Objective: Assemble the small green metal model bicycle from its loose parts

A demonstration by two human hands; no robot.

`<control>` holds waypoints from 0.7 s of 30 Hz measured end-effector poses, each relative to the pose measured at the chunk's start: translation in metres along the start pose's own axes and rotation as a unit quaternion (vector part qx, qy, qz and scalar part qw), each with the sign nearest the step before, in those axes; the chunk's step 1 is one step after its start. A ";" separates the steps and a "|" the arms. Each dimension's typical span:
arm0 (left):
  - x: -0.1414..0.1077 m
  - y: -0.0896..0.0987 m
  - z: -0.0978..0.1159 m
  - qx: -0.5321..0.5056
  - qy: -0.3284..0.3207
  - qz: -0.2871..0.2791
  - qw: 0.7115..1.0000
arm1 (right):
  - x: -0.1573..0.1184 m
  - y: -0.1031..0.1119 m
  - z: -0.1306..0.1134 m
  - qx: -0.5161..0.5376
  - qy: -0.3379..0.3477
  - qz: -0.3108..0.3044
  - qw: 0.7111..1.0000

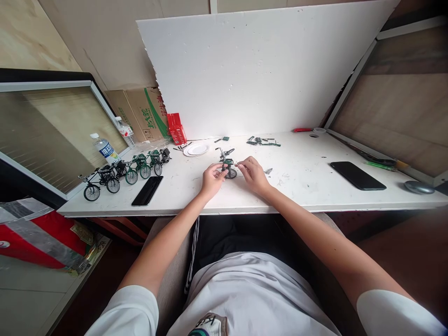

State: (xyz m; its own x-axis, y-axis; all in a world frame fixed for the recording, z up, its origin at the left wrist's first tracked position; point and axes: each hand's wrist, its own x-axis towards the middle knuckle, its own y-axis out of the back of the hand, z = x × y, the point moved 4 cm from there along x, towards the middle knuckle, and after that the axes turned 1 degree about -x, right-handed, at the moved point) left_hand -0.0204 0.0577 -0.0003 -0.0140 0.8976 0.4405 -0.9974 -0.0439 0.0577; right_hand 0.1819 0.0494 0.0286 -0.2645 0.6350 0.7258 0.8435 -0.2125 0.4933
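Note:
A small model bicycle (228, 161), dark with green parts, stands on the white table between my hands. Its handlebar points away from me and one wheel is nearest me. My left hand (212, 180) pinches the bicycle from its left side, thumb and index finger at the frame. On the other side, my right hand (255, 175) is closed in a pinch beside the rear of the bicycle. Whatever lies between its fingertips is too small to name.
Several model bicycles (139, 168) stand at the left near a black phone (147, 191). Behind are white plates (196, 149), a red box (177, 129) and loose dark parts (262, 141). Another phone (357, 176) and a round grey object (419, 187) lie right.

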 end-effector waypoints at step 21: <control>-0.001 -0.001 0.004 0.073 -0.066 0.025 0.995 | -0.003 0.000 0.003 -0.017 -0.032 -0.015 0.999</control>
State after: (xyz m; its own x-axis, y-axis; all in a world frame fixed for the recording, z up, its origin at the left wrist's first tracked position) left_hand -0.0193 0.0550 0.0028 -0.0442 0.8275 0.5597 -0.9747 -0.1585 0.1575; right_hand 0.1843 0.0495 0.0254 -0.2572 0.6876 0.6791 0.8196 -0.2170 0.5302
